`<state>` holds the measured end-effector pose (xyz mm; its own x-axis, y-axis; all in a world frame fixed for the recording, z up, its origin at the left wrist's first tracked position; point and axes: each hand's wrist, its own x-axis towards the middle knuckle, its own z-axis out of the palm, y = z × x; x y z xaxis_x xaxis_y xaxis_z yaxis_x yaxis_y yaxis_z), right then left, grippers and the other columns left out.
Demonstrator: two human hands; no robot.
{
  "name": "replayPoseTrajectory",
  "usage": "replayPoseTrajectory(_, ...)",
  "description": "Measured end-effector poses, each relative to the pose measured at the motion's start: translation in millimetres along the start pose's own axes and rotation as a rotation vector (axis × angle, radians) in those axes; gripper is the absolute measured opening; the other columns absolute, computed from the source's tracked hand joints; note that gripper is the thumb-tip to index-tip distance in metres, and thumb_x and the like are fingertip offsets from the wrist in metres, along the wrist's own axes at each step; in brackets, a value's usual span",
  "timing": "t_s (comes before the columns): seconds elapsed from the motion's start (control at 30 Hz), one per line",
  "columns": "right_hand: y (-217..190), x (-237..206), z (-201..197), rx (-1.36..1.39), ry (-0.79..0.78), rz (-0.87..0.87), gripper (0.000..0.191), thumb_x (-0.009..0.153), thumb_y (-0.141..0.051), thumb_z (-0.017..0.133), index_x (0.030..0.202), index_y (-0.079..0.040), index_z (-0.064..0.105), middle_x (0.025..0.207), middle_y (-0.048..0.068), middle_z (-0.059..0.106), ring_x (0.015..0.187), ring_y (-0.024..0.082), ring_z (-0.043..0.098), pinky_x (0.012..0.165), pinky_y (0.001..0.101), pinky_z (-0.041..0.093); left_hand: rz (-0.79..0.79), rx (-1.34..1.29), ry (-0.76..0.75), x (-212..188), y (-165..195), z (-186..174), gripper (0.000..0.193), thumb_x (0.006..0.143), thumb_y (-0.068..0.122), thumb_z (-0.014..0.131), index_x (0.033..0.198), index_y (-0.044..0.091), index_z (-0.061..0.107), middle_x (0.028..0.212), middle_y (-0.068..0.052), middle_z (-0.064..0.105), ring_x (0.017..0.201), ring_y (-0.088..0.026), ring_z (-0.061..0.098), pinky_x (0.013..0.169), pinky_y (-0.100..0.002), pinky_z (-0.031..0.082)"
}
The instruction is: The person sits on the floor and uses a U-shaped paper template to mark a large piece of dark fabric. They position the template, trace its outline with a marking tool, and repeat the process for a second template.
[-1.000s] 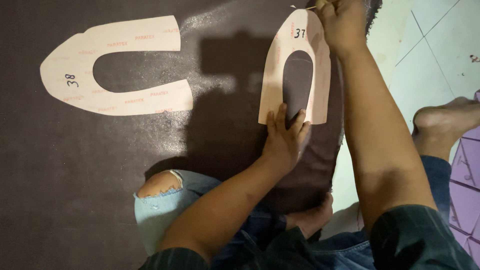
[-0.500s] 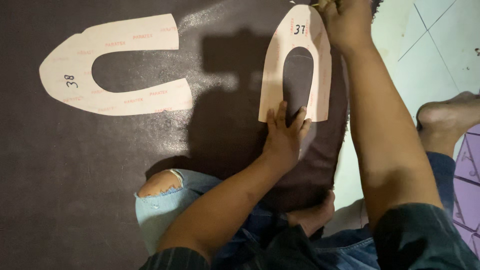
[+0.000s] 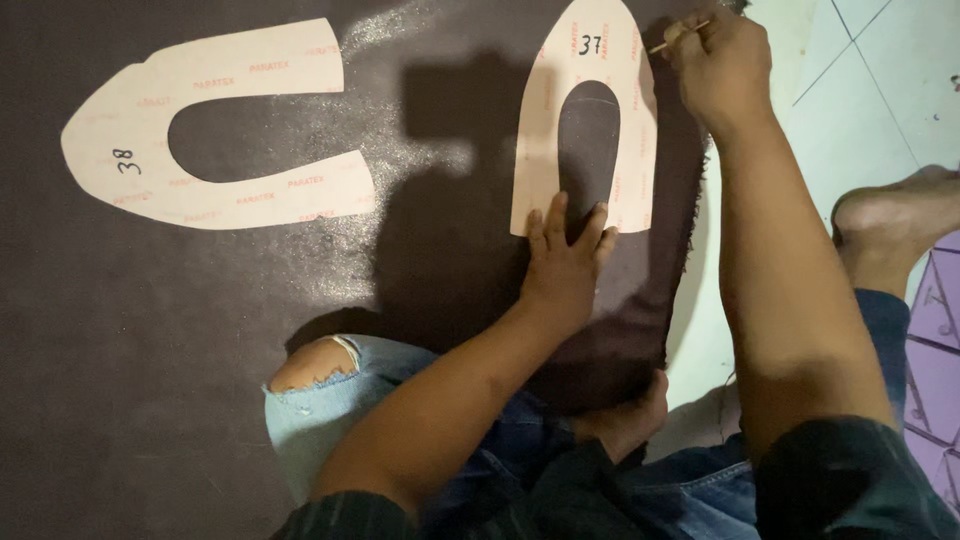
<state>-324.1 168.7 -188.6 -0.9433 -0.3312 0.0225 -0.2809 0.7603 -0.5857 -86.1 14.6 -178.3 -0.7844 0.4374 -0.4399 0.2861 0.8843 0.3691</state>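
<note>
A pale horseshoe-shaped paper pattern (image 3: pixel 540 130) lies upright on a dark sheet of material (image 3: pixel 200 320). My left hand (image 3: pixel 565 265) presses flat on the pattern's two lower ends, fingers spread. My right hand (image 3: pixel 722 70) is closed on a thin stick-like marking tool (image 3: pixel 678 36), whose tip touches the pattern's upper right edge. A second, larger horseshoe pattern (image 3: pixel 215 125) lies sideways to the left, untouched.
The dark sheet ends at a ragged right edge, beyond which is pale tiled floor (image 3: pixel 880 90). My knee in torn blue jeans (image 3: pixel 320 385) rests on the sheet. A bare foot (image 3: pixel 895 215) lies at the right, beside a purple surface (image 3: pixel 935 340).
My right hand with the tool has shifted a little down along the pattern's upper right edge. My left hand stays pressed in the same place.
</note>
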Motion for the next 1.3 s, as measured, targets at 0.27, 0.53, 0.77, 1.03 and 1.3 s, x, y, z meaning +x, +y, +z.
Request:
replayPoseTrajectory(0.27, 12, -12, 2, 0.194, 0.029, 0.070, 0.019, 0.104, -0.002, 0.057, 0.112, 0.006, 0.073, 0.097, 0.011, 0.077, 0.088, 0.015, 0.073, 0.081, 0.0288, 0.057, 0.006, -0.070, -0.042, 2, 4, 0, 0.084, 0.092, 0.038, 0.060, 0.162, 0.018, 0.017, 0.169, -0.011, 0.003, 0.149, -0.057, -0.004, 0.117, -0.074, 0.001)
replayPoseTrajectory(0.53, 7, -56, -12, 0.210, 0.014, 0.188, 0.020, 0.107, -0.011, 0.064, 0.110, 0.006, 0.072, 0.094, 0.010, 0.077, 0.085, 0.013, 0.072, 0.078, 0.0269, 0.057, 0.001, -0.112, 0.027, -2, 7, 4, 0.078, 0.093, 0.032, 0.061, 0.161, 0.017, 0.026, 0.170, -0.011, 0.008, 0.151, -0.057, -0.002, 0.118, -0.074, 0.001)
replayPoseTrajectory(0.77, 6, -71, -19, 0.166, -0.022, 0.283, 0.019, 0.106, -0.011, 0.064, 0.103, 0.007, 0.071, 0.086, 0.009, 0.074, 0.078, 0.011, 0.071, 0.072, 0.0263, 0.056, -0.009, -0.154, 0.087, -1, 9, 5, 0.076, 0.093, 0.032, 0.061, 0.160, 0.019, 0.029, 0.170, -0.009, 0.011, 0.152, -0.056, -0.001, 0.119, -0.073, 0.001)
replayPoseTrajectory(1.03, 5, -85, -17, 0.235, 0.018, 0.185, 0.021, 0.109, -0.009, 0.061, 0.102, 0.006, 0.073, 0.091, 0.010, 0.074, 0.082, 0.012, 0.067, 0.076, 0.0273, 0.055, -0.006, -0.154, -0.014, 3, 11, 0, 0.079, 0.090, 0.033, 0.059, 0.160, 0.020, 0.025, 0.169, -0.008, 0.006, 0.149, -0.055, -0.006, 0.115, -0.073, -0.005)
replayPoseTrajectory(1.3, -19, -173, -36, 0.050, -0.071, 0.309, 0.021, 0.103, -0.015, 0.064, 0.104, 0.003, 0.075, 0.088, 0.012, 0.074, 0.077, 0.014, 0.067, 0.072, 0.0309, 0.053, -0.023, -0.157, 0.039, -7, 14, 1, 0.077, 0.091, 0.031, 0.061, 0.161, 0.019, 0.029, 0.171, -0.008, 0.011, 0.152, -0.054, -0.005, 0.118, -0.072, -0.003)
